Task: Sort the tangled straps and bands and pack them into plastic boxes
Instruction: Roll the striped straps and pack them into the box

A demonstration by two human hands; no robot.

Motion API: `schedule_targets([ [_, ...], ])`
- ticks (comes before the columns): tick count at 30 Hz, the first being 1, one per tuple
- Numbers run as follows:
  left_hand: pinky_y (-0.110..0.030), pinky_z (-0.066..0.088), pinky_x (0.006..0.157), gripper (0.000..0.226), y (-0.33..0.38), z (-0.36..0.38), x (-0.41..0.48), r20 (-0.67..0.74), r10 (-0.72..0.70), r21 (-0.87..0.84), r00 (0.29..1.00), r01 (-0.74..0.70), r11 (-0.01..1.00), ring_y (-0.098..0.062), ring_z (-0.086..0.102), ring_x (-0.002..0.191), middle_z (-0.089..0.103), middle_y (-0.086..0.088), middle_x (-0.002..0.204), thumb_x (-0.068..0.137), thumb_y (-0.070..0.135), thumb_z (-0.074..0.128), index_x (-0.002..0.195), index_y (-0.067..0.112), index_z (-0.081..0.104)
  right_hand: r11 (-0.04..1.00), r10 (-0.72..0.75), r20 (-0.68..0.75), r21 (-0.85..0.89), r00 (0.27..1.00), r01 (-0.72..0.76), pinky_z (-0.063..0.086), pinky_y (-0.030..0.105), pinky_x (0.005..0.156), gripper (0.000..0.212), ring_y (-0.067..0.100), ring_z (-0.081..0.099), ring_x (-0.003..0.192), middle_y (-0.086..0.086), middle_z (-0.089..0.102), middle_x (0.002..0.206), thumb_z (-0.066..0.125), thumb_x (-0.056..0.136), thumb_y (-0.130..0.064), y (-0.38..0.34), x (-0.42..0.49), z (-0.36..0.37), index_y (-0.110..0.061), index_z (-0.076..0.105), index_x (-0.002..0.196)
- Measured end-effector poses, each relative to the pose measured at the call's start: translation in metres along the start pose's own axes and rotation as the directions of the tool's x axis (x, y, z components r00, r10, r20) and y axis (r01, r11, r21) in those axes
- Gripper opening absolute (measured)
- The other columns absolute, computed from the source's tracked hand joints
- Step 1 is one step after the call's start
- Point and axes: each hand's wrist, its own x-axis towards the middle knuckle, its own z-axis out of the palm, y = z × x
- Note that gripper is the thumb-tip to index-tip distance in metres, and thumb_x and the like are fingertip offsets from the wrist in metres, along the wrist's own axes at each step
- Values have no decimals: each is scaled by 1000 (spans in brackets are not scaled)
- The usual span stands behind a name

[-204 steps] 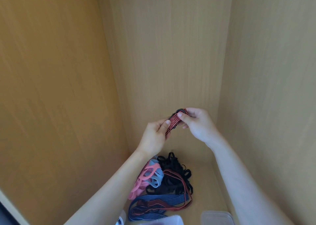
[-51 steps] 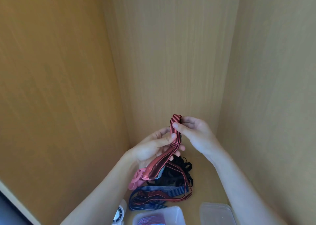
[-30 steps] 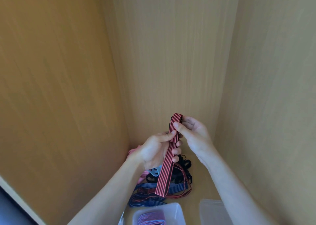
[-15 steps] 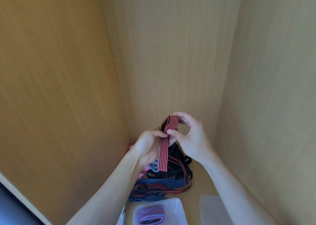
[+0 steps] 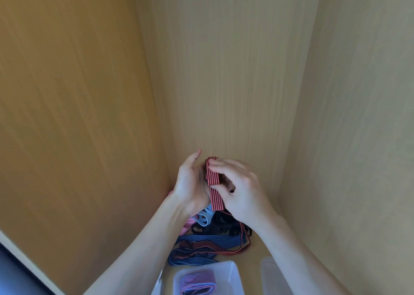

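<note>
A red-and-black striped strap [image 5: 214, 182], folded into a short flat bundle, stands upright between my hands above the shelf. My right hand [image 5: 240, 193] pinches it, fingers over its top and thumb on its lower part. My left hand [image 5: 190, 187] lies behind it with fingers straight, palm backing the bundle. Below lies the tangled pile: black bands [image 5: 220, 226], a blue striped strap [image 5: 210, 242], a thin red strap [image 5: 243, 246], and light blue [image 5: 202, 218] and pink [image 5: 187, 227] loop bands. A clear plastic box [image 5: 233, 274] at the bottom holds a folded pink-and-blue strap [image 5: 197, 284].
Wooden cabinet walls close in on the left [image 5: 78, 115], back [image 5: 224, 70] and right [image 5: 347, 137]. A second clear plastic piece [image 5: 270, 272] lies right of the box, partly behind my right forearm. A white object's edge [image 5: 158, 283] shows left of the box.
The long hanging tail of the red-and-black strap has been folded up into a short bundle. My left hand went from gripping the strap to lying flat behind it; my right hand now covers the top.
</note>
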Motion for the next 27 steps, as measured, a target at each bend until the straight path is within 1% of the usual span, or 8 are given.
schedule_targets([
  [5, -55, 46, 106, 79, 4, -5, 1, -131, 58, 30, 990, -54, 998, -42, 64, 120, 64, -26, 129, 93, 67, 45, 136, 1, 54, 999, -3, 63, 37, 998, 1, 36, 39, 115, 31, 6, 43, 138, -14, 62, 137, 66, 92, -27, -5, -2, 0, -18, 73, 122],
  [9, -47, 57, 88, 81, 0, -2, 4, -182, 113, 158, 977, -85, 984, -30, 72, 97, 70, -16, 111, 94, 73, 37, 135, 6, 55, 965, 198, 46, 167, 979, -203, 29, 28, 112, 9, 4, 38, 137, -26, 50, 136, 74, 86, -32, -8, 2, 0, -34, 73, 96],
  [12, -32, 49, 56, 80, -4, 0, 6, -175, 166, 263, 971, -116, 958, -16, 58, 60, 61, -7, 79, 96, 71, 32, 129, 3, 58, 903, 342, 161, 217, 926, -371, 18, 13, 108, 63, -7, 22, 143, -24, 29, 149, 84, 76, -31, -4, 5, -5, -41, 47, 126],
  [15, -33, 44, 56, 78, -5, 0, 9, -116, 176, 355, 978, -125, 927, -20, 53, 59, 58, -11, 77, 98, 70, 28, 126, 4, 58, 863, 402, 344, 168, 848, -477, 11, 20, 117, 99, -6, 7, 148, -27, 11, 160, 85, 74, -40, 1, 10, -12, -45, 24, 152],
  [18, -34, 45, 57, 76, -10, 0, 16, -95, 204, 417, 974, -148, 897, -24, 53, 58, 56, -13, 71, 100, 67, 26, 116, 0, 59, 897, 379, 332, 96, 864, -431, 12, 34, 123, 81, 1, 12, 149, -16, 28, 160, 85, 74, -40, 4, 14, -11, -39, 45, 145],
  [21, -34, 47, 60, 72, -12, -5, 22, -103, 182, 460, 978, -116, 881, -24, 55, 60, 58, -11, 69, 97, 66, 31, 107, 3, 64, 911, 379, 265, 62, 887, -408, 29, 37, 117, 77, 10, 37, 139, -26, 52, 136, 88, 71, -34, 7, 11, -8, -42, 50, 137],
  [23, -37, 47, 65, 73, -13, -10, 24, -50, 160, 520, 986, -111, 847, -25, 55, 67, 59, -13, 77, 95, 66, 32, 108, 3, 68, 900, 403, 250, 66, 880, -431, 37, 37, 110, 78, 12, 44, 132, -34, 52, 124, 89, 72, -29, 10, 7, -5, -47, 48, 135],
  [27, -44, 48, 75, 62, -22, -17, 27, -5, 91, 559, 996, -73, 826, -34, 56, 83, 62, -20, 98, 97, 62, 33, 112, 13, 67, 885, 417, 230, 119, 880, -450, 48, 42, 103, 78, 11, 51, 125, -24, 57, 127, 87, 74, -21, 16, 2, 0, -48, 46, 135],
])
